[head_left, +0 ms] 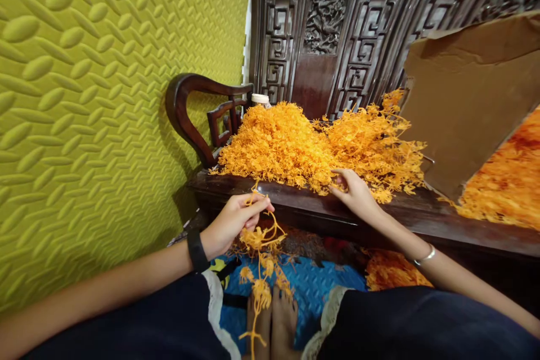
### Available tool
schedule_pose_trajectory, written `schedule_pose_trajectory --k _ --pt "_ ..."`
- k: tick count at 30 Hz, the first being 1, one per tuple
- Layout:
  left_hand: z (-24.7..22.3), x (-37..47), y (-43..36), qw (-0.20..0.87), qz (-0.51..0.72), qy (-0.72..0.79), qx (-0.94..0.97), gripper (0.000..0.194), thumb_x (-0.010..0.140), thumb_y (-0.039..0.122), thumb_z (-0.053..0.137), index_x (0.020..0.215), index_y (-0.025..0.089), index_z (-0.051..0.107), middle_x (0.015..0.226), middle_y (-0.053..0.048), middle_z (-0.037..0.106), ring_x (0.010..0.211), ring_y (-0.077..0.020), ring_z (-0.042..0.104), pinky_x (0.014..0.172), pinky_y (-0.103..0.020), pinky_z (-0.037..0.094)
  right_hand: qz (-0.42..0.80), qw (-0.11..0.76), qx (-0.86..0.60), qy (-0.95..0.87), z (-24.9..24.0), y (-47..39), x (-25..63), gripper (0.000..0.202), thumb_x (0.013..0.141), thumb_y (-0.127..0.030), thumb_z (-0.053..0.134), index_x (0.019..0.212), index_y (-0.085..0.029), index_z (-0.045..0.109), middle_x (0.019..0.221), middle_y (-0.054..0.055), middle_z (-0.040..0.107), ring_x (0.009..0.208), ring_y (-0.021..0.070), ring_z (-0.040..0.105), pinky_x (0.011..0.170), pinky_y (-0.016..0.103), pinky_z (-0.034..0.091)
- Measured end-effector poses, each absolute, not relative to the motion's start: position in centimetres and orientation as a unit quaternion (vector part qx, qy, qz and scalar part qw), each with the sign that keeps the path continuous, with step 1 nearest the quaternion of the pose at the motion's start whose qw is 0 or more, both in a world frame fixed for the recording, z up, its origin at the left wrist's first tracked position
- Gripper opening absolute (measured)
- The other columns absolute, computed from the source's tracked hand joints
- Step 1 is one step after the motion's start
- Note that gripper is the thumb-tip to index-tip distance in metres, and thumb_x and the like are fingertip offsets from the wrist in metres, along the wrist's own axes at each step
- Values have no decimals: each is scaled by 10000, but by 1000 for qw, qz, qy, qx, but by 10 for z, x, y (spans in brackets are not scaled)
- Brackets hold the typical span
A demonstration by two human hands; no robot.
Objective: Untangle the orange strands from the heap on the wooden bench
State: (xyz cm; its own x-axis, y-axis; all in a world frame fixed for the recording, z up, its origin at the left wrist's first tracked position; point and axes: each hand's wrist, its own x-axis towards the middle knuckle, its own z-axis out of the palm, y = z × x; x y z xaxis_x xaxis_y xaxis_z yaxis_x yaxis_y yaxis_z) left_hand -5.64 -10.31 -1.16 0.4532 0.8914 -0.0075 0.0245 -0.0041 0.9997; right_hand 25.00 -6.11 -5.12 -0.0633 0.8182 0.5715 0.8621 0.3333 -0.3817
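Observation:
My left hand (240, 218) is closed in a pinch on an orange plastic flower stem (261, 292). Its thin branches and small blossoms dangle below the fingers, in front of my feet. At the front edge of a large heap of loose orange plastic pieces (278, 146), my right hand (353, 194) has its thumb and forefinger apart, the fingertips touching or just beside the pieces; whether anything tiny lies between them I cannot tell. To the right of that heap lies a bundle of orange branched stems (371, 143).
Everything rests on a dark carved wooden bench (304, 202) with a curved armrest (181, 95). A cardboard sheet (468, 95) leans at the right, beside more orange pieces (506, 174). A white-lidded jar (260, 100) stands behind the heap. A yellow padded wall (93, 95) borders the left.

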Motion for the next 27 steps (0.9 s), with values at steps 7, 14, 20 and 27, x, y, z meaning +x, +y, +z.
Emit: schedule_pose_trajectory --k 7,14,20,27 --pt "-8 -46 -106 594 373 370 609 270 758 393 585 757 124 596 433 92 293 406 -41 225 435 -205 162 181 354 -475 -785 -15 -94 205 318 852 -426 473 762 -143 585 695 35 556 642 131 506 600 257 396" --pt "-7 -44 -109 579 406 364 607 269 777 398 572 774 130 592 443 92 290 412 -41 219 432 -197 172 271 276 -379 -840 -1 -117 157 358 822 -471 524 695 -137 529 656 3 526 588 85 458 558 223 366" --pt "-9 -39 -109 596 424 365 576 273 755 411 604 779 140 591 470 86 317 408 -35 233 416 -188 173 150 319 -306 -884 8 -126 149 301 781 -425 607 903 -156 547 662 -26 469 589 83 437 573 218 381" --pt "-6 -33 -113 616 412 363 565 287 739 429 618 795 151 567 485 86 328 399 -35 269 375 -170 179 61 229 -195 -952 15 -126 140 199 871 -296 516 994 -158 590 925 69 580 855 140 514 764 281 390"
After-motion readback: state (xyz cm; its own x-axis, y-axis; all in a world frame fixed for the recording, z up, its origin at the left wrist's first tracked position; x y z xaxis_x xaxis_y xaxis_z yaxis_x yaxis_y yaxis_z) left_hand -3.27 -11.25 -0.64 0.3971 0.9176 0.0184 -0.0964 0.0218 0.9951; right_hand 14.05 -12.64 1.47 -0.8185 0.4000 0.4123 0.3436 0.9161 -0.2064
